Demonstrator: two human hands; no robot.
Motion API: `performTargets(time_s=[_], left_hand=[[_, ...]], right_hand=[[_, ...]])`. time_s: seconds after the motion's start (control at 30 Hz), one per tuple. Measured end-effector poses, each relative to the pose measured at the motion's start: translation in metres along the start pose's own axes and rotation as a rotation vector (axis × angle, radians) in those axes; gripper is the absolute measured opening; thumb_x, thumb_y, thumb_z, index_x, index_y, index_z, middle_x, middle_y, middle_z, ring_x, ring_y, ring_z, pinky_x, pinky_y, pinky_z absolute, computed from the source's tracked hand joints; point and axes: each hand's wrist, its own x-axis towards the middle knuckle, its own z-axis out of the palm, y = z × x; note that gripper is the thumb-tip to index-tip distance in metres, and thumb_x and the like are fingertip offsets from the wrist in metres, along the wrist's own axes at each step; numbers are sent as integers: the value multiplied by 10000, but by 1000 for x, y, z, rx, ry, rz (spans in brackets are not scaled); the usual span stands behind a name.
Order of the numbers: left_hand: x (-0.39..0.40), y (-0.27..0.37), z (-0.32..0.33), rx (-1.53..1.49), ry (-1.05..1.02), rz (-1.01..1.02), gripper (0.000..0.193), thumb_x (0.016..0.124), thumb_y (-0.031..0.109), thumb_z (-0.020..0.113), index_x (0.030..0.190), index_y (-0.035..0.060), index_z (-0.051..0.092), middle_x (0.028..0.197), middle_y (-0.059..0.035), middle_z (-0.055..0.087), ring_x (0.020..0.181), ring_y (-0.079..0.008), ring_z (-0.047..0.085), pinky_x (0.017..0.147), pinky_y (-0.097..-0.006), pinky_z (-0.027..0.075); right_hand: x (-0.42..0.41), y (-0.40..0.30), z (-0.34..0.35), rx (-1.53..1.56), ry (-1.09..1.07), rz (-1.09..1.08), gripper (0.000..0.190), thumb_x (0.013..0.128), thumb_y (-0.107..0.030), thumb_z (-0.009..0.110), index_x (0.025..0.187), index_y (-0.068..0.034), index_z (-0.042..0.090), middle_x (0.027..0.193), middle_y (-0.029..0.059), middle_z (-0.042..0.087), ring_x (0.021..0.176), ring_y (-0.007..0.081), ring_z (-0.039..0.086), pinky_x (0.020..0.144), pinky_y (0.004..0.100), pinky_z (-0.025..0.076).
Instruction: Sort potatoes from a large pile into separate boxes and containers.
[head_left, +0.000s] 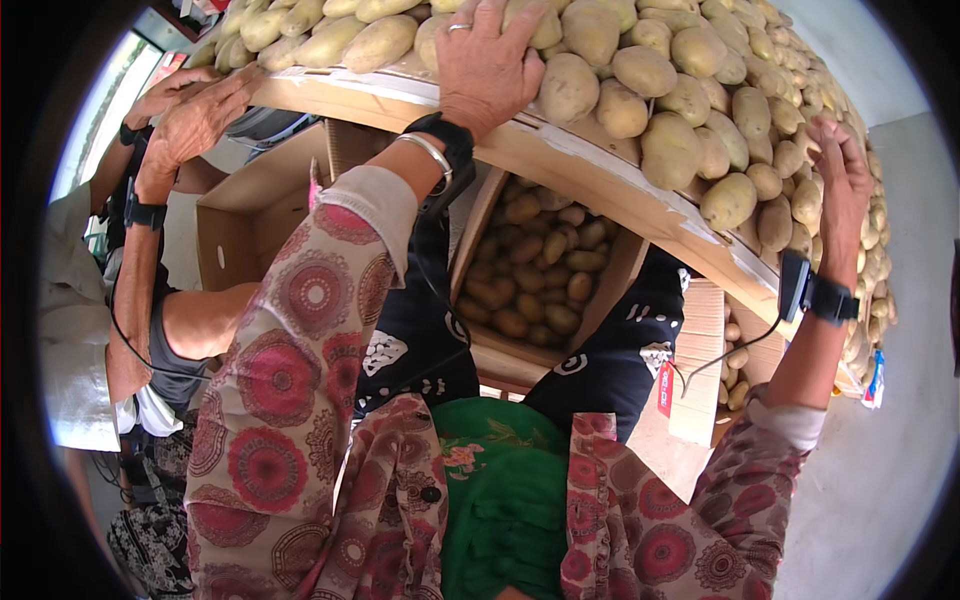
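Before me a heap of potatoes (645, 73) covers a wooden table with a raised, partly white-painted edge (600, 169). Near the front edge my left hand (487, 75) reaches palm down over the potatoes, its fingers spread and some tips cut off by the picture's top. A ring, a metal bangle and a black wrist strap are on that arm. Farther right, my right hand (844, 169) is beside the heap with its fingers slightly bent. Whether either hand grips a potato is hidden.
Between my knees stands a cardboard box of potatoes (536, 270). Another cardboard box (255, 210) is to the left, and one holding potatoes (694, 360) is at the right. A co-worker's hands (202, 112) are at the table's left end. Thin cables (724, 352) hang from my wrist devices.
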Motion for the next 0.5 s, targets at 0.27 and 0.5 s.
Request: performTargets(time_s=[0.27, 0.5], left_hand=[[-9, -4, 6, -10, 40, -12, 512, 738, 174, 555, 1246, 124, 520, 1311, -198, 437, 1134, -421, 439, 937, -514, 365], [-1, -8, 5, 3, 73, 18, 517, 735, 182, 561, 1247, 123, 522, 1314, -196, 434, 1175, -428, 414, 942, -525, 364]], right_hand=[[-140, -8, 100, 245, -1024, 328, 175, 906, -143, 599, 1007, -5, 635, 882, 42, 654, 807, 103, 617, 724, 241, 496], [-214, 92, 215, 13, -1095, 153, 290, 787, -177, 631, 1019, -3, 639, 945, 142, 664, 871, 276, 640, 776, 366, 507]])
